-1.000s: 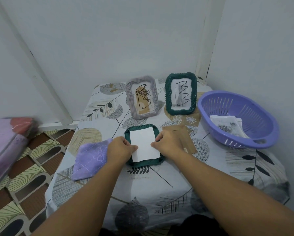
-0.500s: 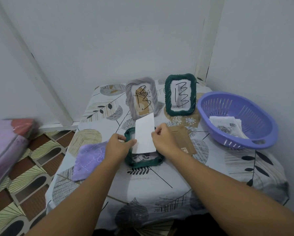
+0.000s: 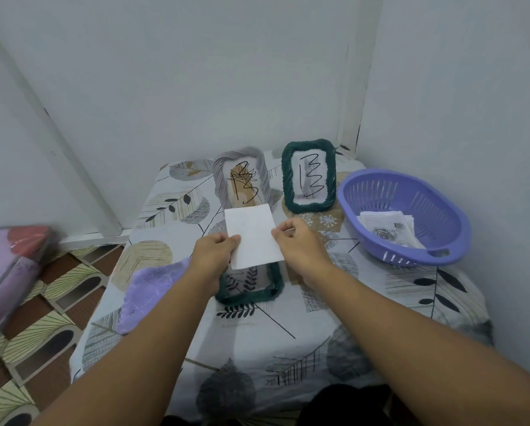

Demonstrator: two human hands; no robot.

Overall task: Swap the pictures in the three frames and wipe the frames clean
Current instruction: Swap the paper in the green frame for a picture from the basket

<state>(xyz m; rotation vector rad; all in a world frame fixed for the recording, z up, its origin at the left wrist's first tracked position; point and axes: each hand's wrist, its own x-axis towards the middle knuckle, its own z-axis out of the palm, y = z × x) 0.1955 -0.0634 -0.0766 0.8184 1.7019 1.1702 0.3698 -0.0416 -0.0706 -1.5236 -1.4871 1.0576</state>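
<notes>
A white picture sheet hangs in the air, its blank back toward me. My left hand pinches its left edge and my right hand pinches its right edge. Below it a dark green frame lies flat on the table, with the tablecloth pattern showing through its opening. At the back a grey frame and a second dark green frame stand upright, each with a scribbled picture. A purple cloth lies left of the flat frame, partly under my left forearm.
A purple plastic basket with loose pictures sits at the right, near the wall. A brown backing board lies under my right hand. The table stands in a corner; tiled floor and a pink bundle lie to the left.
The white sheet lay in the flat green frame a second ago. Both hands have lifted it up and clear, leaving the frame's opening bare.
</notes>
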